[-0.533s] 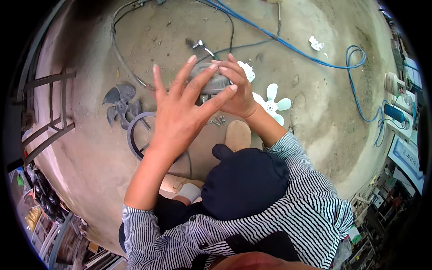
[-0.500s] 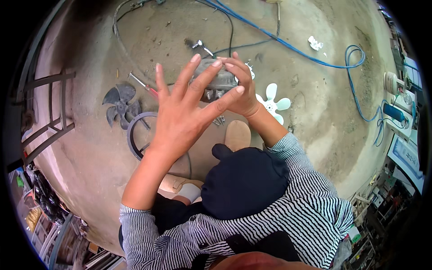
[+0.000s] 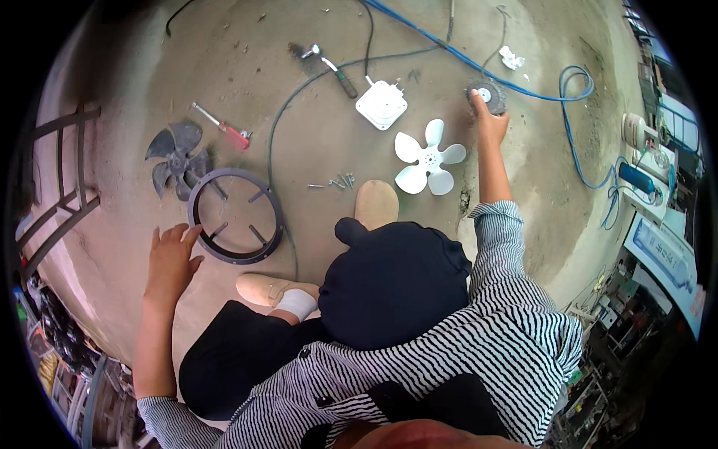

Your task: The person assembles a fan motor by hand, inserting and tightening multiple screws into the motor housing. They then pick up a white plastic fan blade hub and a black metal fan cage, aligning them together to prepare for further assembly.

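Observation:
At the right, my right hand (image 3: 490, 123) grips a dark grey, round, dusty motor (image 3: 493, 101) with a pale centre and a cable trailing from it. My left hand (image 3: 172, 258) holds nothing; its fingers are spread at the left edge of a dark ring frame (image 3: 277, 224) with inward arms. Beyond the ring lie a dark fan blade (image 3: 178, 161) and a red-handled screwdriver (image 3: 233, 137). A white square motor (image 3: 381, 106) with a black cord sits near the middle, beside a white five-bladed fan (image 3: 430, 159). Several screws (image 3: 340, 182) lie in front of my shoe.
A ratchet wrench (image 3: 329, 69) with a dark handle lies on the concrete floor. Blue hose (image 3: 449, 49) crosses the far right and coils near crumpled white paper (image 3: 511, 58). A metal rack (image 3: 63, 187) stands left. Boxes and equipment (image 3: 658, 247) line the right side.
My right hand has carried the grey motor from the middle to the right. My left hand has come away from it, moving left and nearer to me, beside the ring.

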The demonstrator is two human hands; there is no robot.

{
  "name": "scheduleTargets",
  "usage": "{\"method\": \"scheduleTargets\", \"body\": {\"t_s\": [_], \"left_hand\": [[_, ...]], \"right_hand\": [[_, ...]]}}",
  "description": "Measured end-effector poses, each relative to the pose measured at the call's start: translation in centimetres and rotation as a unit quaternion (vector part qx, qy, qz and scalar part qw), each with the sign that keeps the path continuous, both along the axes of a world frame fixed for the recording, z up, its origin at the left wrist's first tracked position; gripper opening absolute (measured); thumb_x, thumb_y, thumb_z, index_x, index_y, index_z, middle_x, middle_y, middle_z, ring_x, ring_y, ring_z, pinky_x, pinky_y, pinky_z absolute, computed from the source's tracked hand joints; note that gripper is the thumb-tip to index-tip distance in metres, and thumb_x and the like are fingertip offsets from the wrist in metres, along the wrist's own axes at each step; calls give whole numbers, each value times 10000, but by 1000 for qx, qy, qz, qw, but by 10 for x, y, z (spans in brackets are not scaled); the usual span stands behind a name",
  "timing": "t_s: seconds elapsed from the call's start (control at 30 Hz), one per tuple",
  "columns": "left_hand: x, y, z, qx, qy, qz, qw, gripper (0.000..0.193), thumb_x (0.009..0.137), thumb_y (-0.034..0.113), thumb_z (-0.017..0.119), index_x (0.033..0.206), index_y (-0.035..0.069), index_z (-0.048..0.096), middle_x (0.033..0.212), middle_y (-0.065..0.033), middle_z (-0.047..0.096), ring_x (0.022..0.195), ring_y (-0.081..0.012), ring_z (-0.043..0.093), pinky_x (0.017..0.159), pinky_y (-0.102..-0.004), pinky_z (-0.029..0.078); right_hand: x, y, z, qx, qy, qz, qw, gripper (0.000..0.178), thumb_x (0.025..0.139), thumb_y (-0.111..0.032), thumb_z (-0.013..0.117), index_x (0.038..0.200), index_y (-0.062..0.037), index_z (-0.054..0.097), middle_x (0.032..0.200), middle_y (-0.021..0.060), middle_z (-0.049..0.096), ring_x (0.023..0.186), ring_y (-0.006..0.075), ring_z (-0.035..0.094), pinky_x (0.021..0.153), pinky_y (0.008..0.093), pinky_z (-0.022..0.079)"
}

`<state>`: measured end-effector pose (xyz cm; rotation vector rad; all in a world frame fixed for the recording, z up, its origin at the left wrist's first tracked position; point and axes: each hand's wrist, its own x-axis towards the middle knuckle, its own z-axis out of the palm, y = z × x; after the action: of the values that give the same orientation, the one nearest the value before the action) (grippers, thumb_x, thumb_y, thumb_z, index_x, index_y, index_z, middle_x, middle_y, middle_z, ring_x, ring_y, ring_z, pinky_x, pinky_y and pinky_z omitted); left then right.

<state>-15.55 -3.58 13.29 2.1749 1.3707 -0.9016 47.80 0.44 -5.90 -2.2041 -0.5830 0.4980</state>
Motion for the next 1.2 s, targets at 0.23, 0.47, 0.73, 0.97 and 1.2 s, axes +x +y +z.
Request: {"method": "scheduleTargets", "body": {"t_s": [0.23,0.47,0.73,0.97,1.2], "left_hand": [[-61,-10,-19,-30,35,152,987,519,861,253,748,1338,138,578,872,-145,728,901,-350,689,816,-466,535],[-99,-21,-37,-24,28,283,959,533,850,213,729,1358,159,576,999,-174,719,1016,-357,667,875,-482,524],[-65,50,-48,-1,-299,368,881,510,964,266,642,1429,91,529,1365,-118,614,1246,-252,603,1085,-346,439],[122,137,-60,-242,-642,584,433,550,1028,411,548,1441,49,509,1431,-176,535,1335,-309,523,1143,-413,394],[144,144,22,-132,-680,650,314,737,1029,584,315,1583,100,271,1554,-192,405,1447,-389,384,1223,-590,171]], "right_hand": [[31,-16,-4,-141,16,47,989,905,757,-678,753,1276,55,646,1184,152,697,1024,251,676,877,368,519],[77,-20,-12,-145,-73,-2,987,994,776,-737,676,1397,30,555,1432,245,534,1291,340,524,1036,445,429],[-87,80,87,172,-416,327,831,210,871,-258,747,996,-89,747,1207,146,693,1140,335,631,1028,439,431],[-346,102,124,442,-109,612,647,444,872,-374,704,1270,-186,648,1338,80,591,1134,307,597,1009,480,452],[-264,114,6,221,-323,503,771,470,891,-236,699,1344,-158,607,1437,112,541,1288,348,516,1063,512,426]]}}
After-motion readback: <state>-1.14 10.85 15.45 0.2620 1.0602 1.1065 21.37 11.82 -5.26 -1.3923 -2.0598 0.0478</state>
